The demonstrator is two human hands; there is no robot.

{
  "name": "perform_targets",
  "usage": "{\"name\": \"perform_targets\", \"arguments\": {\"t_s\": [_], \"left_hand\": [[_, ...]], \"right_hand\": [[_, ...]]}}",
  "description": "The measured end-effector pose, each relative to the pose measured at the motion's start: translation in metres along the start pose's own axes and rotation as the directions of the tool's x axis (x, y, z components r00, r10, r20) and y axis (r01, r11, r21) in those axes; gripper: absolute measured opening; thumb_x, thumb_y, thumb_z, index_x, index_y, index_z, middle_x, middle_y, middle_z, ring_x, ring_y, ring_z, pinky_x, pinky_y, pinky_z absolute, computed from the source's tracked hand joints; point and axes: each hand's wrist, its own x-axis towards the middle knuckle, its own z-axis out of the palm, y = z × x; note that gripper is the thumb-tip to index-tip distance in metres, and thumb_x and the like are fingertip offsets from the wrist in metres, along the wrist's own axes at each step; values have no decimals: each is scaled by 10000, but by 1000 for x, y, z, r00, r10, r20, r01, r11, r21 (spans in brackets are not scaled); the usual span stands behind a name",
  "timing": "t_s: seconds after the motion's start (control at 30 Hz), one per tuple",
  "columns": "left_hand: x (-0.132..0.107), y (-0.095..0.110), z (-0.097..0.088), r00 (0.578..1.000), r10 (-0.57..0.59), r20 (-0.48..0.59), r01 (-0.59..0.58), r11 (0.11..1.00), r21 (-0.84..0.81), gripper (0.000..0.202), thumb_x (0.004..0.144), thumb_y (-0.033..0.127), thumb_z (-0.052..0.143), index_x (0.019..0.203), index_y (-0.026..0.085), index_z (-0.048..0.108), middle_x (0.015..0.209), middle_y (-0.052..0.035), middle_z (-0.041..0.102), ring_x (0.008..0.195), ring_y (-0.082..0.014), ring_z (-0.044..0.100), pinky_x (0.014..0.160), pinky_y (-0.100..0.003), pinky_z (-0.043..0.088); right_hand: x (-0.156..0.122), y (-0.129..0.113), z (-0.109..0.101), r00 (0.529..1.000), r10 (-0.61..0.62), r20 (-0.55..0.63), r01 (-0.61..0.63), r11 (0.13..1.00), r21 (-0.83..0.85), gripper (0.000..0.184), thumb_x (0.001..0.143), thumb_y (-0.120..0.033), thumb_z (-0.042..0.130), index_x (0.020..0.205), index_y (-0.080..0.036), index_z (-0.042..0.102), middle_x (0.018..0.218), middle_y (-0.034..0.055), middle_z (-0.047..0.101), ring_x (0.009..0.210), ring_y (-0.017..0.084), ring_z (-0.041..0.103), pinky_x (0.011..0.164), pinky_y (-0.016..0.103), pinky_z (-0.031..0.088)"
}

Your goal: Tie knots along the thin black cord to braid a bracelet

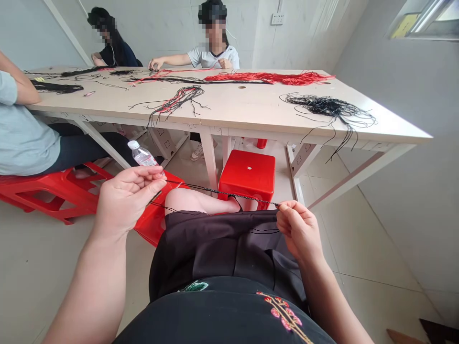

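Head view: left hand (131, 198) at nine o'clock and right hand (297, 227) at four pinch a black cord (247, 196) between them, seemingly twisted; tangled black cords (328, 106) lie at two o'clock.

The left hand (124, 198) and right hand (298, 224) hold a black cord (247, 197) taut between them. A bottle (142, 155) shows just beyond the left hand; past the right hand, a black thread tangle (324, 104) lies on the tabletop (247, 105), where 3 other people (214, 58) sit.

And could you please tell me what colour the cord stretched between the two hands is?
The cord is black, seen best in the head view.
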Motion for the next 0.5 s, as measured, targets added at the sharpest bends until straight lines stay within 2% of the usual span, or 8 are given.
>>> {"name": "perform_targets", "arguments": {"t_s": [0.13, 0.3, 0.5], "left_hand": [[5, 1, -6, 996, 7, -85, -7, 1000, 0, 239, 606, 196, 820, 813, 208, 702, 740, 77, 687, 750, -92, 635, 849, -283, 580], [8, 7, -19, 972, 1, -235, 12, 998, 55, 266, 580, 185, 830, 821, 198, 717, 720, 74, 677, 670, -64, 602, 781, -226, 578], [5, 6, -43, 909, 169, -381, -91, 972, 215, 288, 599, 186, 786, 881, 170, 729, 738, 21, 682, 639, -57, 587, 709, -194, 556]], "right_hand": [[0, -1, 0, 1000, 6, -11, -6, 1000, 18, 192, 685, -297, 713, 672, -156, 585, 466, -89, 323, 413, 25, 235, 392, 170, 155], [2, -4, -1, 1000, -22, -16, 22, 1000, 14, 199, 688, -310, 710, 677, -153, 586, 463, -88, 329, 410, 26, 234, 390, 173, 156], [6, -13, -9, 994, -92, -64, 92, 996, -2, 201, 689, -302, 711, 673, -153, 577, 452, -87, 341, 405, 26, 241, 385, 171, 160]]}}
